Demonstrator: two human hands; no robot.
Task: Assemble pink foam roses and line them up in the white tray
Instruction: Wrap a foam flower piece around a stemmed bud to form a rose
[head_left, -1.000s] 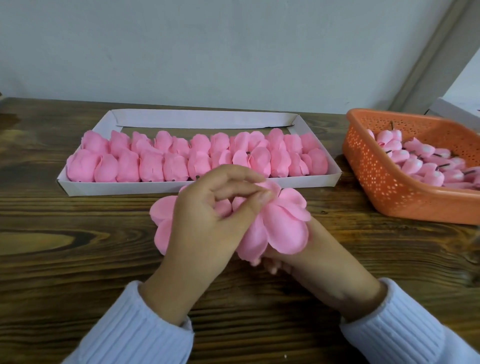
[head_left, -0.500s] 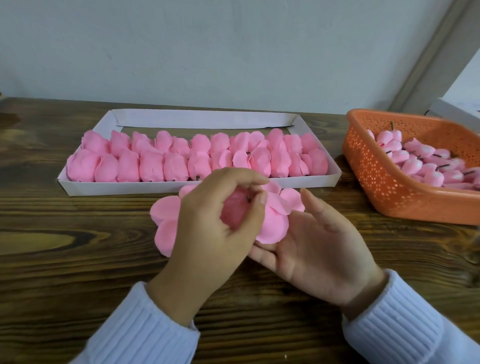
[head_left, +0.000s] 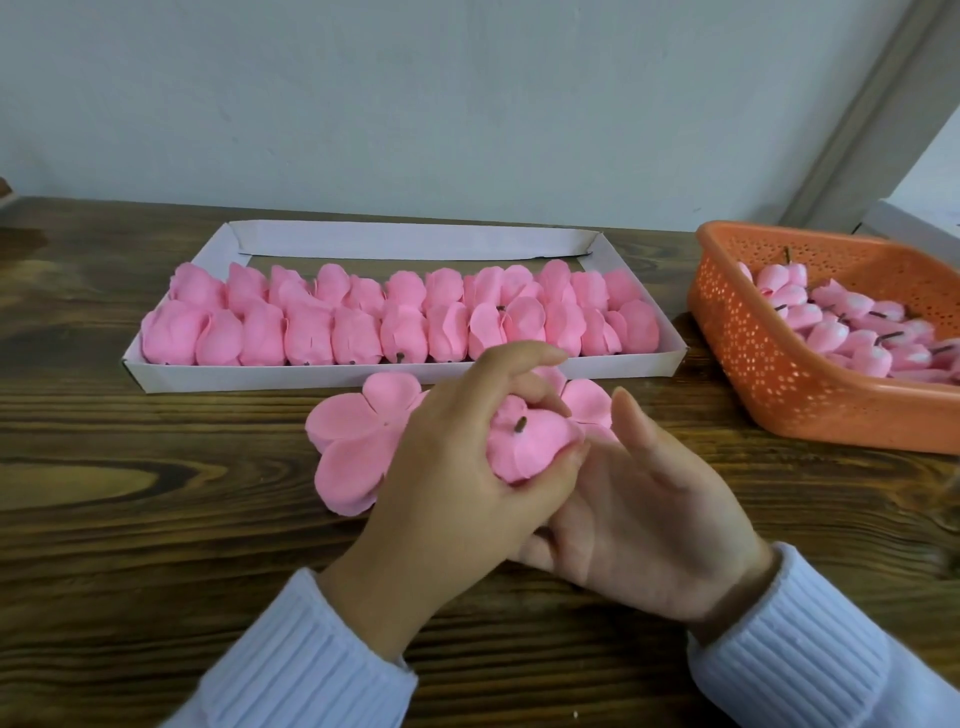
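Note:
My left hand grips a pink foam rose, its petals folded up around a short brown stem end. My right hand lies palm up beside and under it, fingers straight, holding nothing. Flat pink petal pieces lie on the table under my left hand. Behind them sits the white tray, with two rows of finished pink roses filling its front part.
An orange perforated basket at the right holds several pink rose buds with brown stems. The wooden table reaches back to a pale wall. The tray's back strip has no roses in it.
The spread petals have been folded up around the bud in my left hand. My right hand turned palm up from under the flower and let go of it.

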